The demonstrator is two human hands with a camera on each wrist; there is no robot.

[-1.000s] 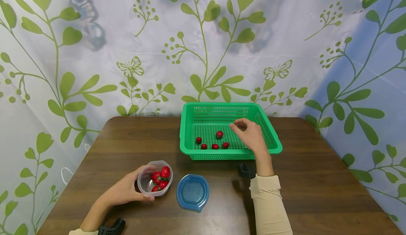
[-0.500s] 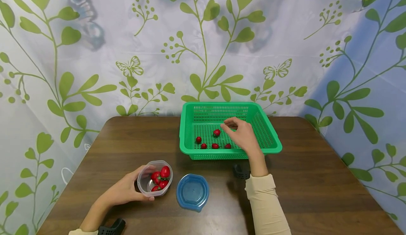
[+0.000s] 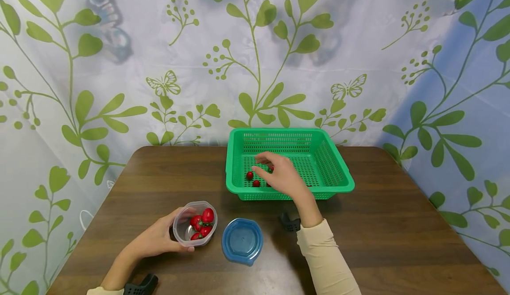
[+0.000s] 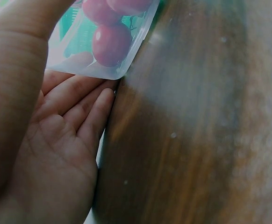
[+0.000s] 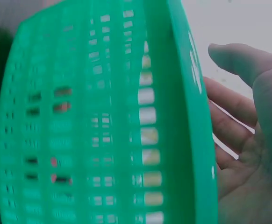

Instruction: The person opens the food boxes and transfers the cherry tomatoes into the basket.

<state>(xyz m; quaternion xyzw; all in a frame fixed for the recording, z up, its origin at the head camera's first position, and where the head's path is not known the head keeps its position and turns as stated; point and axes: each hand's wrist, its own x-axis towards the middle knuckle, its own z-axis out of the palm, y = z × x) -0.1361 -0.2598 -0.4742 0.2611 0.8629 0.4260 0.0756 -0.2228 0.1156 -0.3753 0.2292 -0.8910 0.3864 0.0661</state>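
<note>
A clear plastic tub (image 3: 181, 233) stands at the left on the table, with several red cherry tomatoes (image 3: 207, 215) inside. My left hand (image 3: 154, 240) grips the tub's side, thumb at the front and fingers behind; the left wrist view shows a tomato (image 4: 111, 44) through its wall. My right hand (image 3: 282, 176) is over the green basket (image 3: 342, 171), thumb and fingers parted with nothing visible between them. Loose tomatoes (image 3: 249, 175) lie on the basket's floor, some partly hidden by that hand. In the right wrist view the basket wall (image 5: 171, 140) stands beside the hand.
A blue lid (image 3: 243, 240) lies on the brown wooden table (image 3: 398, 224), between the tub and my right forearm. Behind the table hangs a cloth (image 3: 358, 29) printed with leaves and butterflies. Each wrist wears a dark band (image 3: 140, 285).
My right hand has moved left across the basket, now covering some of the tomatoes. One tomato shifted slightly before that. The left hand and tub have stayed in place.
</note>
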